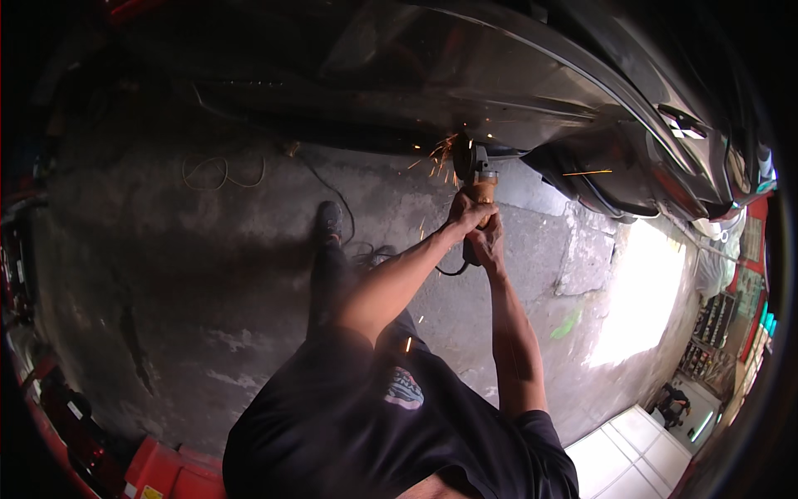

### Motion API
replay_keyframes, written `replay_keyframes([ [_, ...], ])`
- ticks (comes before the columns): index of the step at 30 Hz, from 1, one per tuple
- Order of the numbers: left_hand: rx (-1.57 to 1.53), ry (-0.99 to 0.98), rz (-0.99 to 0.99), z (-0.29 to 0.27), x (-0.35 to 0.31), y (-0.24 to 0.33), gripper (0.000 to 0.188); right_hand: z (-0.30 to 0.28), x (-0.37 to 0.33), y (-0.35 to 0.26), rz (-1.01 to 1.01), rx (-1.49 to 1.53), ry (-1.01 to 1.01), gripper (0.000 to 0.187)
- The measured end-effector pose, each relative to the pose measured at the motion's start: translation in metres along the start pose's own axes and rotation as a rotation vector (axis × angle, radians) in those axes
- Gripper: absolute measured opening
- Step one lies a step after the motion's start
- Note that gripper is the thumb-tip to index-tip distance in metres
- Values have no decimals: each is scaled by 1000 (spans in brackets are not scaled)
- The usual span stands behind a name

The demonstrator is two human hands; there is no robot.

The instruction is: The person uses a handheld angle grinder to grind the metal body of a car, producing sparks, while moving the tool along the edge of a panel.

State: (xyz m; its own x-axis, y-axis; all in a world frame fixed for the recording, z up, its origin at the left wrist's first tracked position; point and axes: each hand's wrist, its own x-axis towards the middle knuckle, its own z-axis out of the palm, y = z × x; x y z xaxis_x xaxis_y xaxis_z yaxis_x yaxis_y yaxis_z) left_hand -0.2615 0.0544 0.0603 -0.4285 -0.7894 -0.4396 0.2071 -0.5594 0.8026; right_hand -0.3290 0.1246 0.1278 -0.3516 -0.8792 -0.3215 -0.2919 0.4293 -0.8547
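Both my hands are wrapped round an orange angle grinder (485, 192) with a silver head. My left hand (470, 210) grips its body just behind the head. Closer to me, my right hand (488, 239) is closed on the rear of the body. The grinder's disc is at the lower edge of a dark car body (449, 96), and orange sparks (445, 155) fly off, mostly to the left. Exactly where the disc meets the metal is too dark to tell. A black cord (453, 271) curves out from the grinder's rear.
A cable (341, 198) runs over the concrete floor (249, 274) past my left shoe (330, 218). Thin looped wire (223, 172) lies farther left. A dark, curved car panel (598, 166) juts out at right. Red equipment (170, 474) stands at lower left, white panels (636, 445) at lower right.
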Motion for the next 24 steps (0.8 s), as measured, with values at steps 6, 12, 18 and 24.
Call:
replay_keyframes([
  [6,-25,8,59,4,-4,4,60,-2,10,30,-149,-26,18,54],
  [12,11,-27,-23,1,-10,14,59,-2,6,24,-63,-35,26,53],
  [18,-42,-65,37,1,-2,4,59,-3,7,30,-60,3,12,54],
  [24,-14,-18,34,-2,6,-7,62,1,9,24,-35,13,10,53],
])
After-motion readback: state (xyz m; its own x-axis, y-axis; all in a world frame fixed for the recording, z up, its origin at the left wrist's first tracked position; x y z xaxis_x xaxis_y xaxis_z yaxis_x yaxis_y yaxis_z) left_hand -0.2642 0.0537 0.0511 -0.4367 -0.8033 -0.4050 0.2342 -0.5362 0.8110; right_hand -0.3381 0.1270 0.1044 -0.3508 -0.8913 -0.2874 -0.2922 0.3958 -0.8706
